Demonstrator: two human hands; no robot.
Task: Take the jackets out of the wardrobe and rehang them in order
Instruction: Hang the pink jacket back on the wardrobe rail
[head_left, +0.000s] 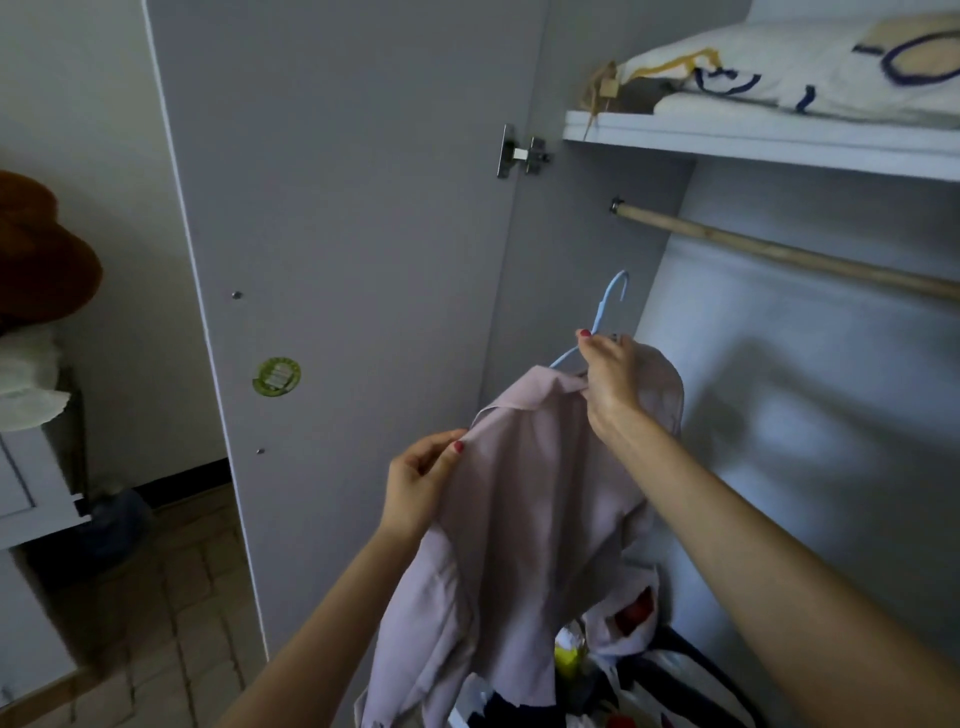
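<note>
Fingers of right hand (609, 382) pinch blue hanger (602, 317) neck below wooden rail (779, 252), left hand (421, 480) grips pale pink jacket (524, 519) shoulder w/ collar half-on; may slide off when lifted.

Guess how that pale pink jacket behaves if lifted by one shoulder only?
Probably floppy: the pale pink jacket folds and droops below the left hand. Looks thin, so likely light. It may slip off the blue hanger that the right hand grips.
</note>
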